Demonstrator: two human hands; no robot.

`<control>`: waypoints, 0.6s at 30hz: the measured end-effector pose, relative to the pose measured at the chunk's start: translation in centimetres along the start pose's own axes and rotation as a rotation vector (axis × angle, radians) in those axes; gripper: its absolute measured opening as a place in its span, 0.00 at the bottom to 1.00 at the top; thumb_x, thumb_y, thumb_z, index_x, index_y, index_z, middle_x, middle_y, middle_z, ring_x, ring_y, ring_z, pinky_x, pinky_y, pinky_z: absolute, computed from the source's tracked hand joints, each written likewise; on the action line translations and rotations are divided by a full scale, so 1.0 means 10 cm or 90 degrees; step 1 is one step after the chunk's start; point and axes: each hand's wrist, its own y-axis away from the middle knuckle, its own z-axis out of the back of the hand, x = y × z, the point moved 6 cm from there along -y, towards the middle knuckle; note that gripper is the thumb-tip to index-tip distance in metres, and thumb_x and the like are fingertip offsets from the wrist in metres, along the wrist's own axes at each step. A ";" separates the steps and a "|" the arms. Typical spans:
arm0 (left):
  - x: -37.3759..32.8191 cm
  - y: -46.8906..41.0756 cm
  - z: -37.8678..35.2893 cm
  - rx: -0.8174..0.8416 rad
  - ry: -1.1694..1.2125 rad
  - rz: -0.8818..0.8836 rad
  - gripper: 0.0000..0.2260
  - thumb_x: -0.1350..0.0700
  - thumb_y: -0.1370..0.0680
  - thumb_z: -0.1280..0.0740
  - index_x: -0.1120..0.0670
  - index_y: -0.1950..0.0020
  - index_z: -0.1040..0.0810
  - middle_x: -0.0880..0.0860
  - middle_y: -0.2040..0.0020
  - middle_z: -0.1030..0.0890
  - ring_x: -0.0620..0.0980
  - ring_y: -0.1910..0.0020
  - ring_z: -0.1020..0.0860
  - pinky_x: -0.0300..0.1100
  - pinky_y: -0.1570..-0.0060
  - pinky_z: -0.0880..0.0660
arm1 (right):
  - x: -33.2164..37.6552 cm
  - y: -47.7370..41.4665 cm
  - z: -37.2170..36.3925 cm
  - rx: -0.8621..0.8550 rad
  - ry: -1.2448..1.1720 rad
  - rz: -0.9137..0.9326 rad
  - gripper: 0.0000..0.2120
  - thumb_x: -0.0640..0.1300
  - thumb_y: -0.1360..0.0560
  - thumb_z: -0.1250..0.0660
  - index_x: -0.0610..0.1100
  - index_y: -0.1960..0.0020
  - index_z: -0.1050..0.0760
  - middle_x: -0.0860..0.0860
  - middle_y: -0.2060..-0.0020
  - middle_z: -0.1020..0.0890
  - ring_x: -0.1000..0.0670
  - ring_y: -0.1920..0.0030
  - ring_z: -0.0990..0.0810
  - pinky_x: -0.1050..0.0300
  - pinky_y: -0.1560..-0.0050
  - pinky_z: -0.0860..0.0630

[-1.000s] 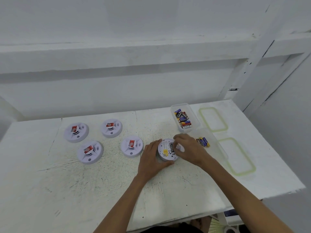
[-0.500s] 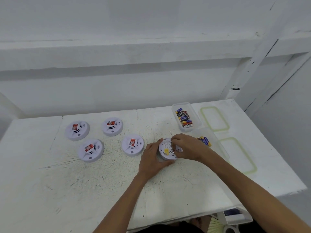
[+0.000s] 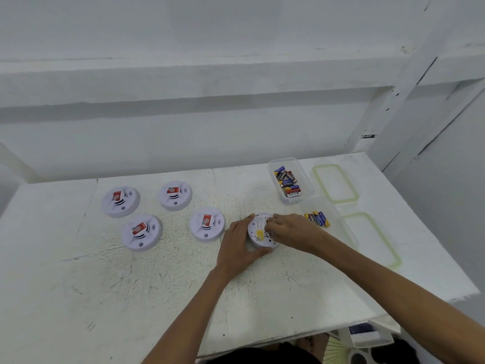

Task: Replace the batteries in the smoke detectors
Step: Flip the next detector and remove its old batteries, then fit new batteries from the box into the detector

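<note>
While it lies back-up on the bench (image 3: 131,298), upturned detector (image 3: 258,233): cradled between both hands, with its printed label and yellow sticker showing just left of the right fingers.
Left hand (image 3: 237,244): fingers and thumb are curled round the near-left rim of the upturned detector, pinning it to the bench.
Right hand (image 3: 291,232): fingers (image 3: 270,227) are bent down onto the right part of the detector's back. The knuckles hide whether they pinch a cell or only press there, so I cannot tell.
Step in hand: probably battery work at this unit's bay, either prising a cell out or seating one. The bay is too small to read.
Near tub (image 3: 341,227): just behind the right fingers, beside the wrist, with a few loose cells (image 3: 317,218) inside.
Far tub (image 3: 301,198): beyond the right fingers, apart from them, holding heaped cells (image 3: 287,182).
Lids (image 3: 336,183) (image 3: 372,240): two with green rims, lying flat to the right of the tubs.
Face-up detectors (image 3: 207,224) (image 3: 141,231) (image 3: 175,194) (image 3: 120,200): four, left of the left fingers. The closest is just beside them, the rest well apart.
Next move: calls for the left grip to hold firm while the right fingertips work squarely in the bay. Which tub takes spent cells is not evident.
</note>
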 end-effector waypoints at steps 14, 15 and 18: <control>-0.07 0.05 0.06 0.014 -0.063 -0.025 0.44 0.27 0.31 0.30 0.49 0.22 0.35 0.45 0.28 0.27 0.42 0.30 0.31 0.41 0.34 0.28 | 0.12 0.30 -0.06 -0.195 -0.166 -0.069 0.12 0.43 0.22 0.33 0.40 0.40 0.20 0.43 0.39 0.18 0.45 0.37 0.20 0.52 0.42 0.20; -0.08 0.05 0.06 0.015 -0.061 -0.024 0.45 0.27 0.31 0.29 0.49 0.22 0.34 0.44 0.28 0.27 0.41 0.30 0.32 0.40 0.34 0.28 | 0.10 0.32 -0.04 -0.205 -0.170 -0.078 0.13 0.41 0.22 0.32 0.40 0.39 0.20 0.43 0.38 0.18 0.46 0.38 0.20 0.53 0.42 0.21; -0.09 0.05 0.08 0.016 -0.062 -0.020 0.45 0.27 0.31 0.29 0.49 0.22 0.35 0.43 0.27 0.28 0.38 0.29 0.33 0.37 0.33 0.31 | -0.02 0.43 0.06 -0.278 -0.248 -0.163 0.12 0.41 0.20 0.33 0.42 0.37 0.21 0.48 0.40 0.17 0.50 0.43 0.17 0.56 0.46 0.19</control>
